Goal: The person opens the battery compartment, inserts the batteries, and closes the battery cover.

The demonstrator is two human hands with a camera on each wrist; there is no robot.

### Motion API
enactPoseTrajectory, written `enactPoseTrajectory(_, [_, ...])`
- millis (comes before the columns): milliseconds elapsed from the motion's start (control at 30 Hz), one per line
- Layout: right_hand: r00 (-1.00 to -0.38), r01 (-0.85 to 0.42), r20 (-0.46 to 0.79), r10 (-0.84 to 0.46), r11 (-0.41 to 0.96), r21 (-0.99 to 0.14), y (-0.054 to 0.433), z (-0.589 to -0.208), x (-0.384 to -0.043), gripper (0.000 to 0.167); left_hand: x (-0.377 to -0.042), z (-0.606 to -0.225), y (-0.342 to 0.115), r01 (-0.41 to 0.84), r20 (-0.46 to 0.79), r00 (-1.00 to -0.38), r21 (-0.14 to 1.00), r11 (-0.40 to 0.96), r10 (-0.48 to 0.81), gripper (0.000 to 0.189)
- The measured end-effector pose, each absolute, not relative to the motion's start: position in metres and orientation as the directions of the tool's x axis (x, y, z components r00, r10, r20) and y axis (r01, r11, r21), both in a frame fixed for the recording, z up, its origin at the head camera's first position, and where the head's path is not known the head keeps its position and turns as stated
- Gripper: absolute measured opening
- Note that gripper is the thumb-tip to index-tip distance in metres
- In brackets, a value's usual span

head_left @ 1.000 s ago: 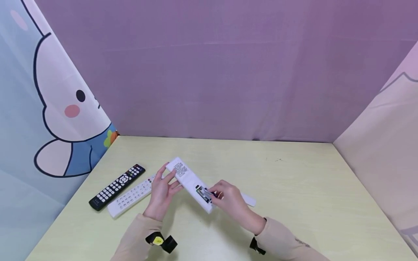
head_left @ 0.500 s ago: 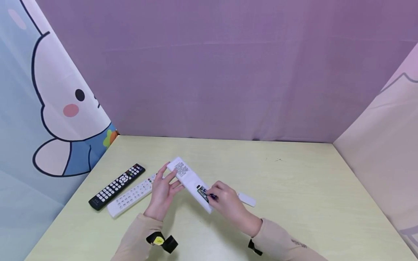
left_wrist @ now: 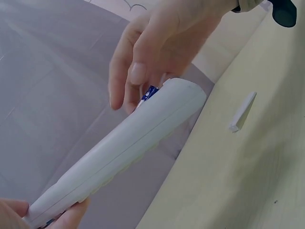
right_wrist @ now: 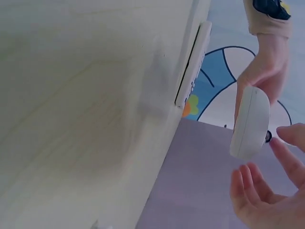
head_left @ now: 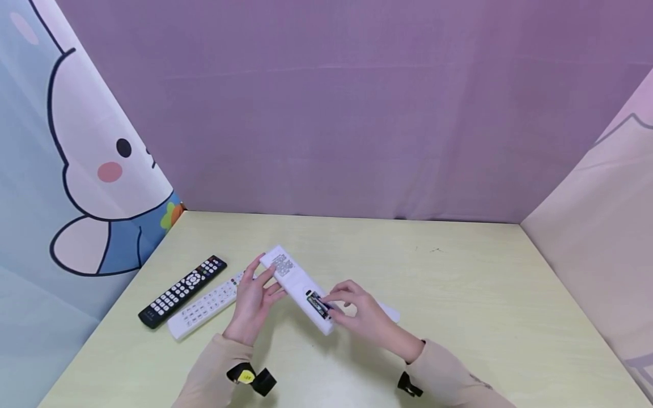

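Note:
A white remote control [head_left: 295,280] is held up off the table, its back turned upward and its battery compartment [head_left: 317,305] uncovered. My left hand [head_left: 252,306] grips its far end between thumb and fingers. At the compartment, my right hand [head_left: 364,314] pinches a battery between thumb and index finger. In the left wrist view the blue end of this battery [left_wrist: 150,93] sticks up tilted above the remote's edge. The right wrist view shows the battery's round end [right_wrist: 268,137] by the thumb and index fingertips, the other fingers loosely bent.
Left of the hands lie a black remote [head_left: 182,292] and a second white remote [head_left: 206,306], side by side. A white battery cover [head_left: 391,313] lies on the table [head_left: 484,317] behind the right hand. Fabric walls [head_left: 357,113] border the table.
My right thumb and index finger have spread apart somewhat at the compartment, and the right wrist has shifted slightly right. The left hand and remote have stayed nearly still.

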State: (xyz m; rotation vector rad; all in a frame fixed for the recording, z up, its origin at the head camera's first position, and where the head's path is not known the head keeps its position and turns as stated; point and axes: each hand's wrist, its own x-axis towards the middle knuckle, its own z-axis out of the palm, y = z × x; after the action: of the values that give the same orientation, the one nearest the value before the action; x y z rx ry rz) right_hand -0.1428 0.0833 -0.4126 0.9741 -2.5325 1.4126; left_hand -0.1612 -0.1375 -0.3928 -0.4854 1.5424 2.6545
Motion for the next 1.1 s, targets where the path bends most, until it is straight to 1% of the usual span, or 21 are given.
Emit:
enactPoseTrajectory(100, [-0.797,-0.493,0.299,-0.524,0.280,-0.824,0.090,-0.415,-0.146,0.022,-0.161,-0.393,-0.137,-0.183,-0.281,-0.951,0.845,-0.503,-0.127,0.054])
enactPoseTrajectory(200, [-0.796,-0.415,0.233,-0.558,0.222,-0.882,0.095,-0.416,-0.147,0.024,-0.161,-0.393,-0.137,-0.184,-0.283,-0.951,0.844,-0.505,-0.127,0.054])
enactPoseTrajectory(433, [-0.788,-0.305,0.124,-0.603,0.206,-0.930,0.099,-0.418,-0.148,0.027,-0.160,-0.392,-0.136,-0.184,-0.281,-0.952,0.842,-0.507,-0.121,0.054])
enactPoseTrajectory(767, [-0.808,-0.248,0.097,-0.581,0.186,-0.951,0.096,-0.417,-0.148,0.026,-0.160,-0.391,-0.135,-0.198,-0.289,-0.951,0.846,-0.495,-0.113,0.055])
enactPoseTrajectory(1100, [-0.829,-0.241,0.107,-0.549,0.178,-0.954,0.094,-0.419,-0.148,0.026,-0.159,-0.390,-0.134,-0.192,-0.282,-0.952,0.853,-0.485,-0.119,0.055])
